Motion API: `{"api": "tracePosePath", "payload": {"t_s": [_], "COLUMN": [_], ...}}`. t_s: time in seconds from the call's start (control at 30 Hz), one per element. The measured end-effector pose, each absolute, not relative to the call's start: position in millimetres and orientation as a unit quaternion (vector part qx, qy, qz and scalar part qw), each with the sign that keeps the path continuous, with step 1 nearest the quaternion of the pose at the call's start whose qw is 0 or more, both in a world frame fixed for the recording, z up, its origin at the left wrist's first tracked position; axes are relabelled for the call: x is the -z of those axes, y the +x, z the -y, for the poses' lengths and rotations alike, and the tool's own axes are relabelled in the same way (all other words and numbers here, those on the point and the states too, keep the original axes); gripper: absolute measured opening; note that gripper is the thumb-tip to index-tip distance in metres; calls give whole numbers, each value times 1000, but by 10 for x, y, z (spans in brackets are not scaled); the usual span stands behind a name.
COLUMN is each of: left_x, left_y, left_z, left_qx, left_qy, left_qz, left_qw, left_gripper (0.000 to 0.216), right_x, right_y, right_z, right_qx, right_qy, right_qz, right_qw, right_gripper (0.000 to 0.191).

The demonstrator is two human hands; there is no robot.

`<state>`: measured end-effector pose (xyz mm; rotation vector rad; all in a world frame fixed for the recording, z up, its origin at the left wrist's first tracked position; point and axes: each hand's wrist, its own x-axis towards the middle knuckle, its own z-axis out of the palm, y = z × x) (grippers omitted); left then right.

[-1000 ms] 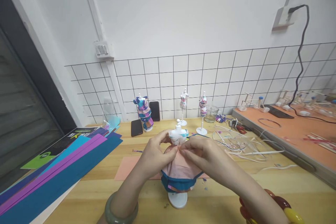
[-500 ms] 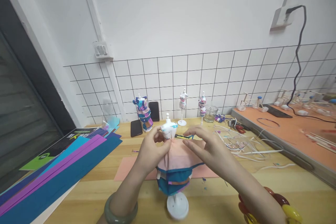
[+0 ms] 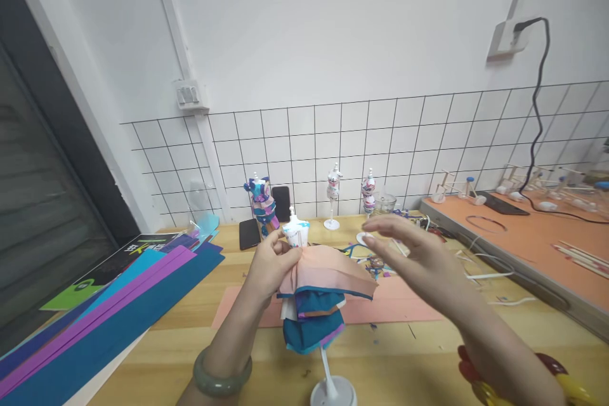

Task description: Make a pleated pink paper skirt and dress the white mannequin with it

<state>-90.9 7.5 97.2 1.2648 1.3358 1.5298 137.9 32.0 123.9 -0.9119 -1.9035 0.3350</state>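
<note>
My left hand is closed round the waist of a small white mannequin on a stand with a round white base. The mannequin wears a layered paper skirt, pink on top with blue and purple layers beneath, and it tilts to the left, its base low at the front. My right hand hovers to the right of the skirt with fingers stretched out, holding nothing. A pink paper sheet lies flat on the wooden table behind the skirt.
Long blue, purple and teal paper sheets lie at the left. Three dressed mini mannequins and two phones stand by the tiled wall. White strips and scraps lie at the right, beside an orange board with small wooden models.
My right hand let go of the waist and moved right and up, fingers spread. My left hand lifted and tipped the mannequin to the left; the skirt flared out.
</note>
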Motion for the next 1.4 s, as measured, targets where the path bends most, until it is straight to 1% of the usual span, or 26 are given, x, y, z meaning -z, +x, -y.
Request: {"api": "tracePosePath", "payload": {"t_s": [0.1,0.2,0.33,0.47,0.53,0.6,0.67,0.73,0.8,0.9,1.03,1.1,1.2,1.27,1.4], "left_x": [-1018,-1076,-1147,-1183,-1196,-1217,-1247,-1283,-1313,-1336,-1350,-1363,-1389,-1408,-1442], "left_y": [-989,-1098,-1262,-1381,-1406,-1406,-1389,-1367,-1351,-1350,-1368,-1372,-1368,-1360,-1329], "left_z": [-65,-39,4,31,45,69,105,149,190,228,248,260,291,319,373], "left_qx": [-585,-585,-593,-623,-646,-670,-692,-713,-724,-730,-737,-741,-744,-740,-691], "left_qy": [510,530,524,505,496,482,470,464,463,459,453,453,453,466,540], "left_qz": [-542,-558,-585,-583,-571,-559,-545,-525,-511,-507,-502,-495,-491,-484,-469], "left_qw": [323,255,175,130,104,76,51,31,17,9,9,13,20,33,102], "left_gripper": [36,33,25,21,20,21,23,27,28,28,31,30,27,27,24], "right_x": [-1162,-922,-505,-188,-100,-61,-67,-109,-167,-229,-193,-146,-86,-52,22], "right_y": [1617,1834,2023,2055,1997,1898,1779,1664,1565,1431,1226,1115,968,882,735], "right_z": [-519,-766,-963,-924,-836,-726,-624,-560,-560,-674,-965,-1154,-1462,-1636,-1790], "right_qx": [-133,-152,-193,-232,-247,-250,-249,-250,-235,-197,-212,-218,-214,-209,-219], "right_qy": [-427,-480,-497,-495,-489,-474,-447,-421,-406,-399,-399,-419,-461,-489,-506], "right_qz": [733,719,743,764,774,799,829,849,859,860,839,821,788,770,772], "right_qw": [513,479,404,344,317,273,225,199,206,249,304,321,348,353,315], "right_gripper": [24,28,28,27,27,27,26,26,27,28,24,27,37,39,26]}}
